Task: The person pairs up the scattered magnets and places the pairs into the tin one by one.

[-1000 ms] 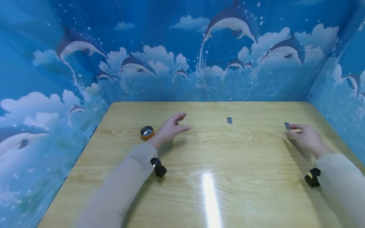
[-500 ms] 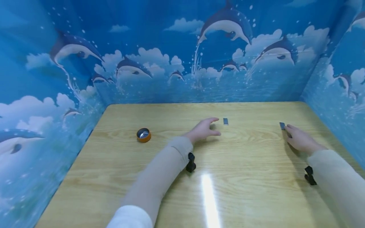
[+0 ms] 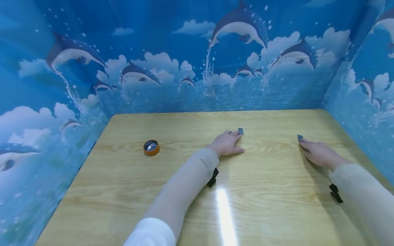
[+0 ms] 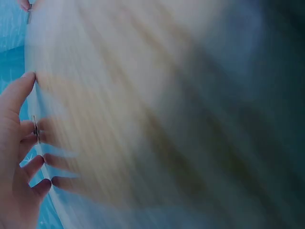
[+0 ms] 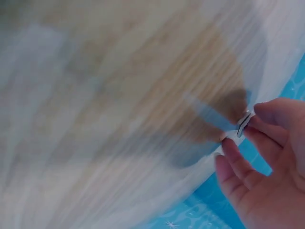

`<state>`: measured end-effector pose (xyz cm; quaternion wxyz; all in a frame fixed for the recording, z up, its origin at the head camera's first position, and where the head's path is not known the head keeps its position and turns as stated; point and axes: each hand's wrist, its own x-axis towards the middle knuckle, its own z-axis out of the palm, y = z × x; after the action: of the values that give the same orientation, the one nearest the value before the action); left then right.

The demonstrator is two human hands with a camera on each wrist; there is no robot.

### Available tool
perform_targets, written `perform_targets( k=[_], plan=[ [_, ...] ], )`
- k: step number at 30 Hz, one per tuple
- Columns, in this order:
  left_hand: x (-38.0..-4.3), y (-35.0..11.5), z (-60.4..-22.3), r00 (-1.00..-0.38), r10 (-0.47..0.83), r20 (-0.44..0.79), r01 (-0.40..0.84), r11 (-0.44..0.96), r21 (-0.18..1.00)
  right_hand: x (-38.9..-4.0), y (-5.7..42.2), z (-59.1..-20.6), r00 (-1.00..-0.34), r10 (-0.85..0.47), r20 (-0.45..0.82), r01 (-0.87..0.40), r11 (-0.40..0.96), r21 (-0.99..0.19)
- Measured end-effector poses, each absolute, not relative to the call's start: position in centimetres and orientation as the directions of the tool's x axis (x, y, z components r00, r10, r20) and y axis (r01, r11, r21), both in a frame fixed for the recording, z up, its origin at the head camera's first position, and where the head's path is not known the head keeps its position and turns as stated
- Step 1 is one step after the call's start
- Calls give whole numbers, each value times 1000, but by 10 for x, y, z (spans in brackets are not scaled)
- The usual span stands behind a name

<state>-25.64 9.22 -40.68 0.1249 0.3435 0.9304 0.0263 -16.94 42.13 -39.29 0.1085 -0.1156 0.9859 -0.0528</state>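
In the head view, my left hand (image 3: pixel 227 142) is spread low over the table, its fingertips touching the near side of a small flat dark rectangular piece (image 3: pixel 241 131). The left wrist view shows that piece (image 4: pixel 35 129) edge-on at the fingertips, with the thumb held apart from it. Further right, my right hand (image 3: pixel 318 153) pinches a similar small dark rectangular piece (image 3: pixel 300 137) close to the tabletop. Seen from the right wrist, this piece (image 5: pixel 244 124) has a silvery edge and sits between thumb and forefinger. The exact kind of either piece cannot be made out.
A small round bowl (image 3: pixel 151 147), orange outside and metallic inside, stands on the left of the wooden table (image 3: pixel 123 191). Blue dolphin-print curtains (image 3: pixel 172 92) enclose the back and sides. A bright light reflection lies across the table's front middle.
My left hand has travelled right from beside the bowl to the middle piece, its fingers lowering onto it. My right hand has lowered its piece toward the table. The head view has shifted slightly.
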Motion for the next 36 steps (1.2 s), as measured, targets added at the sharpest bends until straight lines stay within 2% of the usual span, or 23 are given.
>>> perform_targets(
  k=[4,7,11,15,20,24,28,32,36],
  plan=[
    [-257,91,-405,-739,653,-165,651,755,76,-170,417,-388,-965,-231,-127,-204,959,-195],
    [-259,95,-406,-770,630,-100,625,777,76,-171,418,-390,-972,-225,-63,-205,951,-232],
    [-263,104,-409,-852,515,-94,493,850,186,-174,421,-400,-971,-225,-82,-200,949,-242],
    [-267,109,-411,-905,405,-128,356,888,292,-175,421,-405,-960,-243,-138,-187,927,-326],
    [-271,108,-412,-915,392,-91,336,869,363,-176,425,-404,-958,-250,-141,-181,907,-380],
    [-270,107,-411,-919,390,-57,318,818,479,-177,430,-402,-963,-226,-148,-141,887,-440],
    [-264,108,-413,-920,384,-77,279,780,560,-177,434,-399,-960,-224,-167,-122,874,-470],
    [-254,109,-415,-914,391,-103,272,784,558,-178,437,-398,-955,-230,-189,-112,866,-487],
    [-248,111,-412,-924,373,-80,269,785,558,-181,437,-398,-955,-228,-190,-103,855,-509]
  ],
)
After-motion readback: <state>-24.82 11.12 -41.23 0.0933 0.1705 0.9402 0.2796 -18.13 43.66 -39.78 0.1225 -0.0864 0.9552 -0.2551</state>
